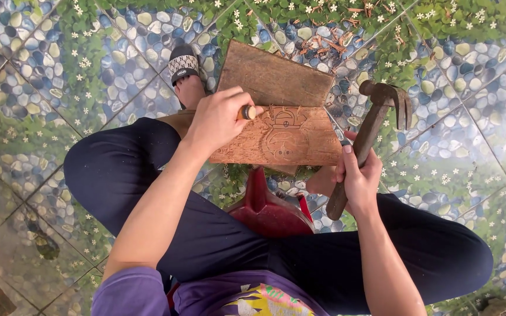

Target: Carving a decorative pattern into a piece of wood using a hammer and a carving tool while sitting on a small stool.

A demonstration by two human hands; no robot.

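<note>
Left hand: the left hand point(218, 120) is clenched around a chisel point(248, 112); only the chisel's rounded butt end shows past the thumb, and the blade is hidden under the fingers.
Right hand: the right hand point(357, 175) is wrapped around the wooden handle of a hammer point(365, 140), gripping low on the handle, with the rusty claw head raised above the board's right edge and not touching it.
Chisel place: over the left half of the board, just beside the carved figure; whether the tip touches the wood cannot be told.
Board: one brown wooden board point(282, 117) lies across the person's lap, its far edge toward the floor tiles, its near edge over the knees.
Carving: a round-bodied outline figure point(281, 137) is cut into the near half of the board, at its middle; the far half is plain.
Stool: one red plastic stool point(267, 210) shows between the legs, below the board's near edge.
Legs: dark blue trousers point(147, 175) on both legs, knees spread to either side.
Sandal: one black-and-white sandal point(183, 64) on the foot past the board's left corner.
Chips: a scatter of wood chips point(323, 44) lies on the floor beyond the board's far edge.
Floor: the floor point(60, 88) is tiled with a printed pattern of blue and yellow pebbles, green leaves and small white flowers.
Shirt: purple shirt point(218, 295) with a bright print, at the bottom edge.
Containers and labels: nothing of the kind can be made out.
</note>
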